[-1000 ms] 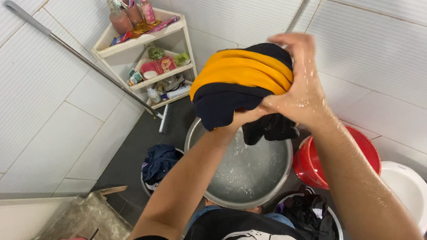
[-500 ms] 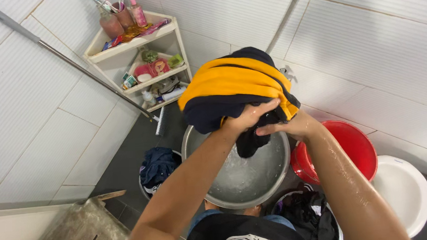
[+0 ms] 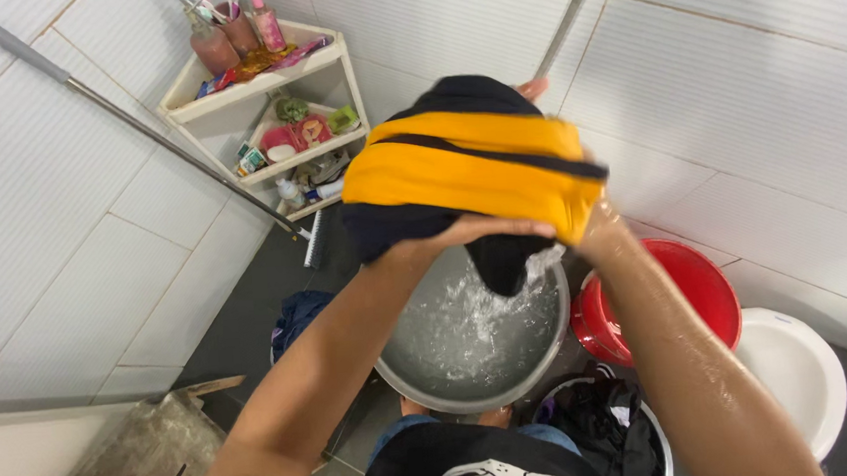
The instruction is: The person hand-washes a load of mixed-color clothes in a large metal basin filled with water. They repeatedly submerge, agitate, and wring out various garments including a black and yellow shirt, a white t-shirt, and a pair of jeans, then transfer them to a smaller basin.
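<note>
Two hands (image 3: 502, 227) wring a garment (image 3: 468, 170) over a basin (image 3: 470, 339), white-tiled walls (image 3: 750, 76) around.

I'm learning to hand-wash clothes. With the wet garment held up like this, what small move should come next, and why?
Probably squeeze again, keeping it over the metal basin. Both hands, left hand and right hand, grip the yellow and dark garment, and water runs from its hanging end into the basin.

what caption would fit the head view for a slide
Both hands, left hand and right hand, grip a wet orange and navy garment above a metal basin of water.
</note>
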